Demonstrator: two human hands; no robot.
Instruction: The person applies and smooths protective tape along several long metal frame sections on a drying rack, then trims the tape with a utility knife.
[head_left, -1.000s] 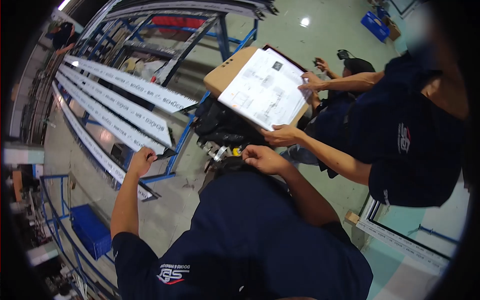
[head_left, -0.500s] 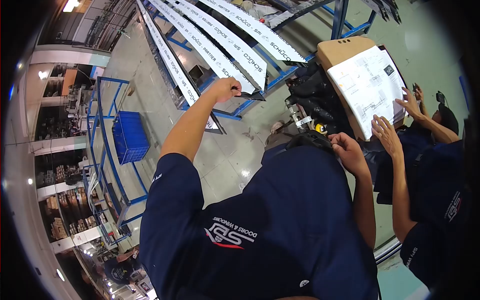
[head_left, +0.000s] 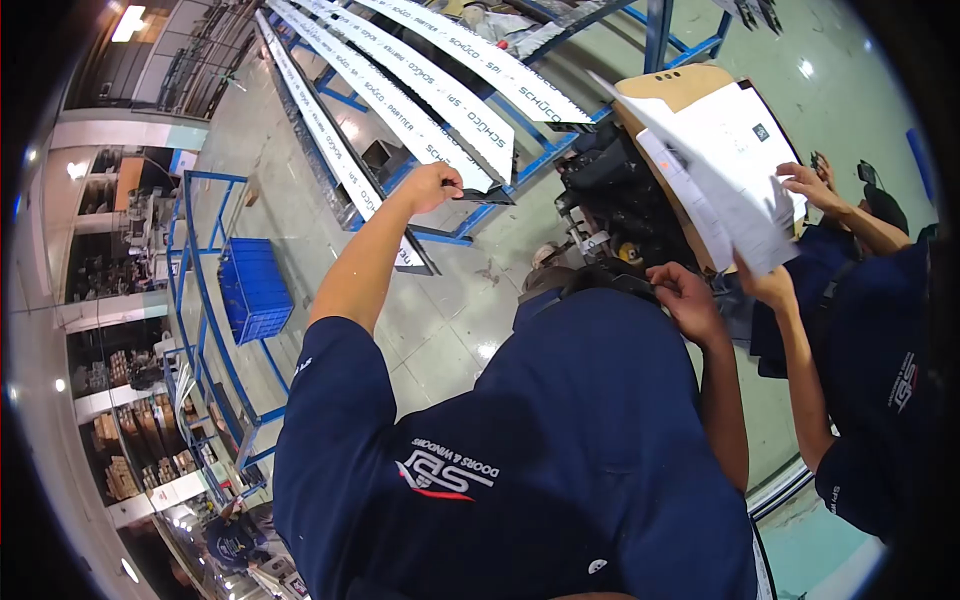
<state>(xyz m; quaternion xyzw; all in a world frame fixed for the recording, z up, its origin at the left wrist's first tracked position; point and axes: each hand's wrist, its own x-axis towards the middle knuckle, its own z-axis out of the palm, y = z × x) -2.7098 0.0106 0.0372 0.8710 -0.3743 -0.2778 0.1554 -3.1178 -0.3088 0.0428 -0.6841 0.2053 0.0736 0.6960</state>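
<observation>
My left hand [head_left: 432,188] is closed in a pinch on the dark cut end of a profile [head_left: 400,125]. That profile is long and covered in white printed film, and it lies on a blue rack beside several similar ones. By my waist, my right hand [head_left: 690,303] has its fingers curled in at the edge of a dark pouch [head_left: 605,275]; whatever is between them is hidden. Another white-filmed profile [head_left: 345,165] lies to the left of my left hand, its tip pointing toward me.
A co-worker's hands [head_left: 770,285] at the right lift printed drawing sheets [head_left: 700,170] over a cardboard backing [head_left: 690,80]. The blue metal rack [head_left: 655,40] carries the profiles. On the left, a blue crate [head_left: 255,290] stands at a blue frame [head_left: 190,230] on the tiled floor.
The co-worker has lifted and turned the top sheet, exposing another page beneath. My left hand keeps its pinch at the profile end, and my right hand stays by the waist. The view has shifted slightly.
</observation>
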